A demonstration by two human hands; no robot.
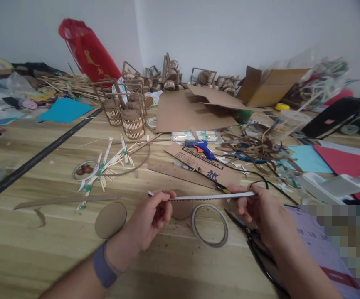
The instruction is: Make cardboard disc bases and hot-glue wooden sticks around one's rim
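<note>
A long thin corrugated cardboard strip [203, 197] is stretched level between both hands, just above the wooden table [58, 257]. My left hand [149, 220] pinches its left end, fingers closed. My right hand [261, 214] pinches its right end. Under the strip lie a cardboard ring [210, 226] and a small cardboard disc [181, 209]. A larger cardboard oval [110, 219] lies left of my left hand. Black scissors [255, 245] rest beneath my right forearm.
A blue glue gun [202, 148] with its black cord lies beyond the strip on printed cardboard. Loose bamboo sticks [111, 164], small wooden lanterns [131, 118], flat cardboard sheets [192, 110], curled cardboard offcuts [255, 149], coloured paper and a red bag [88, 52] crowd the back.
</note>
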